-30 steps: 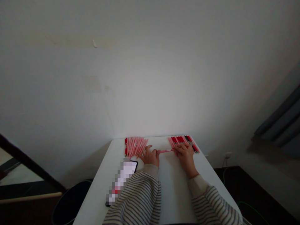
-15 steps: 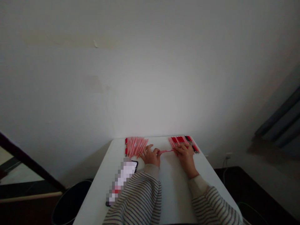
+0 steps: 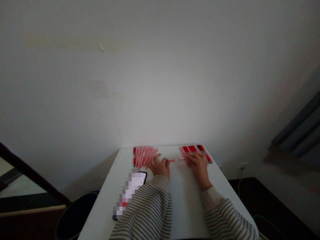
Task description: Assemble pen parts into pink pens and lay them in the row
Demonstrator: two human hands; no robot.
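A slim pink pen [image 3: 177, 159] is held level between my hands over the white table. My left hand [image 3: 160, 166] pinches its left end, other fingers spread close to a fanned pile of pink pens [image 3: 144, 156]. My right hand [image 3: 198, 165] pinches the pen's right end. Just beyond and partly under that hand lies a row of pens with red and dark parts [image 3: 192, 149]; my fingers hide some of it.
A phone [image 3: 130, 193] with a blurred-out screen lies on the white table [image 3: 185, 200], left of my left forearm. The table's far edge meets a bare wall [image 3: 160, 83]. A dark bin [image 3: 76, 216] stands at the left, and a socket with a cable [image 3: 243, 165] is at the right.
My left hand has shifted very slightly left. The pen between my hands shows a whitish patch more plainly, as though turned a little. Other things lie as before.
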